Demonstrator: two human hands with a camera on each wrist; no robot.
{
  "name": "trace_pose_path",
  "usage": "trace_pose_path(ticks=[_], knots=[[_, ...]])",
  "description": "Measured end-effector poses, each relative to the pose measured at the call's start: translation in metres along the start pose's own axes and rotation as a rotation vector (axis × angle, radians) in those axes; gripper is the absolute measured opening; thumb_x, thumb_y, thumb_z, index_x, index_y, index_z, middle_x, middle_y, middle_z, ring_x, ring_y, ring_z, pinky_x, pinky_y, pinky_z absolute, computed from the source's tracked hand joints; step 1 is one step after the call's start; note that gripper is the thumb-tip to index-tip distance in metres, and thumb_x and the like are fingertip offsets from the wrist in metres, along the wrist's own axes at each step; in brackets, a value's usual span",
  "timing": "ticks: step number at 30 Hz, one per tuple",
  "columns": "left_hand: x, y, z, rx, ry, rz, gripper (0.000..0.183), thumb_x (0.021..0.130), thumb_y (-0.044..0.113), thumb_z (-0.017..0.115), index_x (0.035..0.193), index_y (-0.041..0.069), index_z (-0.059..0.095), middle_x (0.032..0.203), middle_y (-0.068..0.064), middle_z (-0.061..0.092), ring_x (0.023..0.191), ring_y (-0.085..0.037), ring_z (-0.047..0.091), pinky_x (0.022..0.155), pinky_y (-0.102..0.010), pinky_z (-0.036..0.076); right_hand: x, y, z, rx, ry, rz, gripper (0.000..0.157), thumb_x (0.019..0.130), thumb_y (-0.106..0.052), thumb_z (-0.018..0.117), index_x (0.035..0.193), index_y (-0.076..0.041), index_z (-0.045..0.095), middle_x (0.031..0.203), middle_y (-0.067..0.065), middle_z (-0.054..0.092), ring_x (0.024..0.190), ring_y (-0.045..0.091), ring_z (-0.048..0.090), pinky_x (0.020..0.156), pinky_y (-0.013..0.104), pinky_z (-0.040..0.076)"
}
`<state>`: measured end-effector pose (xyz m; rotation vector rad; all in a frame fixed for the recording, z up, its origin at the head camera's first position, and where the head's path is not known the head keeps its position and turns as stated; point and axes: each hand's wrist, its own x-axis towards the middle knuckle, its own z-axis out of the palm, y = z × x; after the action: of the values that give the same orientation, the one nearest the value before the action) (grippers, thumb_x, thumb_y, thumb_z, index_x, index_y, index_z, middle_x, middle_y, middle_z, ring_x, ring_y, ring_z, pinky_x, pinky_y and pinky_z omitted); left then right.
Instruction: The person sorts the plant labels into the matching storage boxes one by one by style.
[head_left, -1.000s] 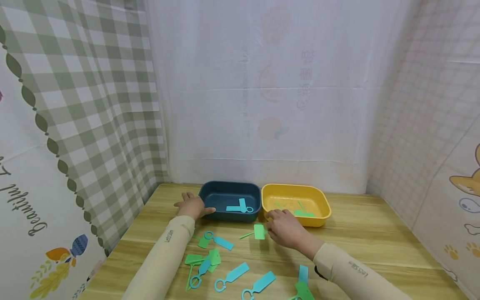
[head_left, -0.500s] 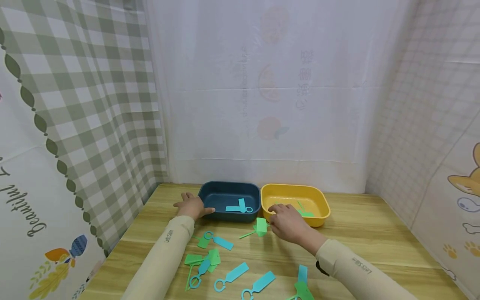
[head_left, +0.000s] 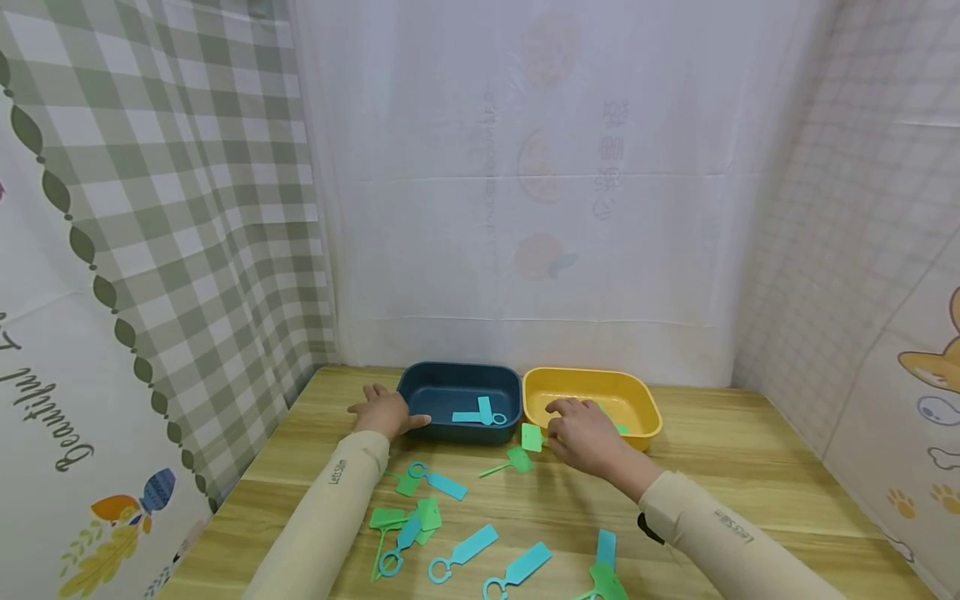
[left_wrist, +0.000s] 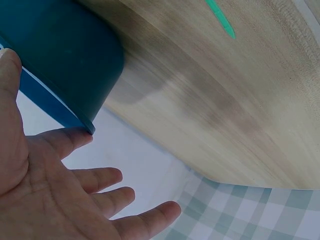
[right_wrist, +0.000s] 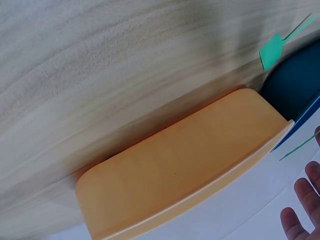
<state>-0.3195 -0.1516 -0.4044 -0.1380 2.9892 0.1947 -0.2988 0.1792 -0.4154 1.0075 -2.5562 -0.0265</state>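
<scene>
My right hand [head_left: 588,437] pinches a green plant tag [head_left: 532,437] above the front left rim of the yellow bin [head_left: 585,379]. In the right wrist view, the tag's thin stem [right_wrist: 298,147] shows by my fingertips [right_wrist: 303,191]; the grip itself is mostly out of frame. My left hand [head_left: 378,414], fingers spread, rests against the left end of the dark blue bin [head_left: 450,432]. The left wrist view has its thumb and index finger touching that bin's rim [left_wrist: 55,96]. Blue ring tags [head_left: 482,417] lie inside the blue bin, and green ones [head_left: 622,429] inside the yellow.
Another green tag [head_left: 519,459] lies before the bins. Several blue ring tags [head_left: 472,543] and green tags [head_left: 427,515] are scattered nearer the front, some overlapping. A white curtain [head_left: 465,250] stands behind the wooden table [head_left: 712,475], with patterned cloths at both sides.
The right hand has lifted the green tag off the other green tag and carried it up and right to the yellow bin's edge. My left hand has stayed put.
</scene>
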Motion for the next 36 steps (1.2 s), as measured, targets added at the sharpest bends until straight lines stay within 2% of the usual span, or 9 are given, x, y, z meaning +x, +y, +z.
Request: trace_pose_path(ticks=[6,10,12,18,25,30,36], knots=[[0.009,-0.003,0.007,-0.009,0.01,-0.014,0.087,0.091,0.064,0.059,0.137,-0.01,0.052,0.15,-0.041,0.023,0.142,-0.055,0.015,0.098,-0.075,0.031,0.0,0.008,-0.001,-0.004,0.0,0.034,0.008,0.085,-0.013,0.071,0.079,-0.015,0.077,0.113,0.011,0.066,0.102,0.033,0.063,0.086,0.053,0.051],[0.008,-0.002,0.007,-0.015,0.012,-0.019,0.089,0.09,0.065,0.059,0.137,-0.01,0.052,0.151,-0.041,0.022,0.142,-0.055,0.015,0.099,-0.075,0.031,-0.001,0.014,-0.001,-0.019,-0.004,0.059,0.011,0.085,-0.013,0.07,0.076,-0.016,0.075,0.113,0.011,0.067,0.101,0.033,0.064,0.084,0.053,0.051],[0.002,0.0,0.001,-0.017,-0.003,-0.021,0.087,0.091,0.063,0.059,0.137,-0.011,0.052,0.151,-0.041,0.021,0.142,-0.055,0.014,0.099,-0.075,0.031,-0.002,0.018,0.0,-0.028,-0.006,0.066,0.011,0.085,-0.013,0.07,0.075,-0.016,0.075,0.113,0.011,0.067,0.101,0.033,0.064,0.083,0.053,0.051],[0.003,-0.002,0.003,-0.01,0.002,-0.015,0.088,0.091,0.064,0.058,0.137,-0.011,0.052,0.151,-0.042,0.02,0.142,-0.056,0.013,0.099,-0.074,0.032,-0.005,0.029,0.0,-0.043,-0.011,0.102,0.014,0.086,-0.01,0.068,0.074,-0.015,0.074,0.113,0.013,0.067,0.101,0.035,0.064,0.081,0.055,0.052],[0.004,-0.002,0.004,-0.002,-0.001,-0.009,0.088,0.092,0.063,0.057,0.139,-0.011,0.049,0.151,-0.042,0.021,0.142,-0.056,0.014,0.099,-0.074,0.032,-0.009,0.045,-0.001,-0.007,-0.011,0.159,0.017,0.086,-0.005,0.066,0.072,-0.013,0.073,0.112,0.018,0.066,0.1,0.04,0.063,0.078,0.057,0.049],[0.003,-0.001,0.004,0.008,-0.001,-0.011,0.088,0.093,0.063,0.056,0.14,-0.011,0.048,0.151,-0.041,0.022,0.142,-0.055,0.014,0.1,-0.074,0.032,-0.015,0.059,-0.003,0.009,-0.047,0.223,0.023,0.09,-0.002,0.061,0.072,-0.012,0.072,0.114,0.021,0.066,0.103,0.041,0.062,0.08,0.06,0.049],[0.003,0.0,0.003,0.005,0.011,-0.013,0.089,0.092,0.064,0.057,0.138,-0.011,0.05,0.15,-0.041,0.023,0.142,-0.055,0.015,0.099,-0.074,0.032,-0.021,0.074,-0.002,-0.033,-0.119,0.29,0.019,0.092,-0.006,0.061,0.079,-0.01,0.075,0.111,0.018,0.066,0.105,0.039,0.061,0.084,0.065,0.049]])
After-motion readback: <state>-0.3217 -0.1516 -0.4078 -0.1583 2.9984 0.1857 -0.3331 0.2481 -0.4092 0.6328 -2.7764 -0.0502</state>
